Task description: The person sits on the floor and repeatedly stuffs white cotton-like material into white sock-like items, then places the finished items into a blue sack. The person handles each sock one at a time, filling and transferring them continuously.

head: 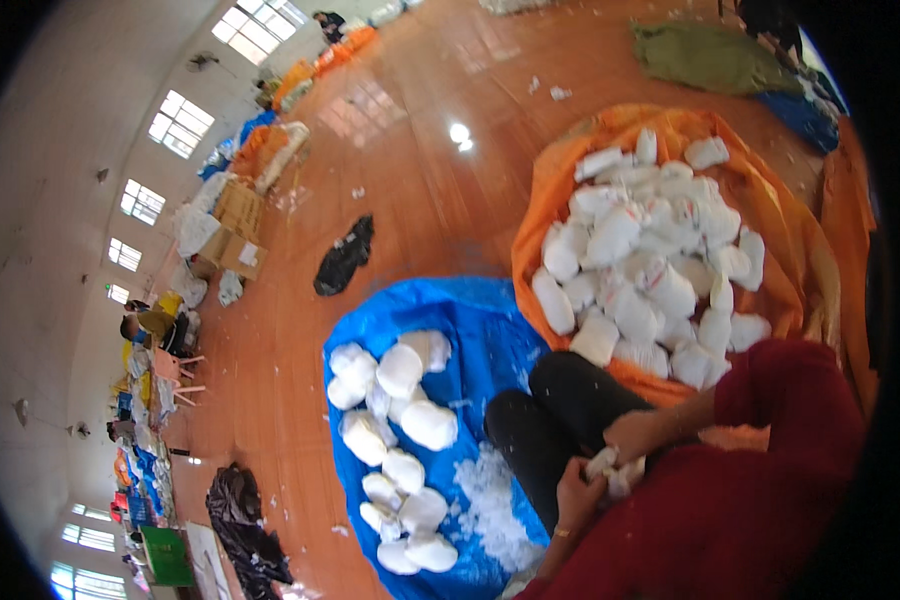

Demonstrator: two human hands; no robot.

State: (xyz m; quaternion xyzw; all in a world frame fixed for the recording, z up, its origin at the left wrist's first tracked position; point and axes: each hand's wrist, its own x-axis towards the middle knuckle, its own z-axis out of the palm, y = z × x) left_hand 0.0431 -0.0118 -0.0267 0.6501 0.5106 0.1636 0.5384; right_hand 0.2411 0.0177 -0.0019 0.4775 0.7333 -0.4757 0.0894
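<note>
Over my lap, both hands are on a small white soft piece [616,474], perhaps cloth or stuffing. My left hand [577,493] pinches its near-left end, while my right hand [628,437] grips it from the other side. The fingers partly hide it, so its shape is unclear. Left of my knees, a blue plastic sheet [487,330] bears several rounded white padded pieces [424,510] and a heap of loose white fluff [495,510]. On my right, a large orange sack [787,255] lies spread open, full of white bundles [652,255], some with red marks.
Black plastic bags [345,255] lie on the reddish floor [420,210]. Cardboard boxes [232,232], sacks and a pink stool [176,367] line the windowed wall. A person [150,326] sits there among bags. A green sheet [712,56] lies at the far right.
</note>
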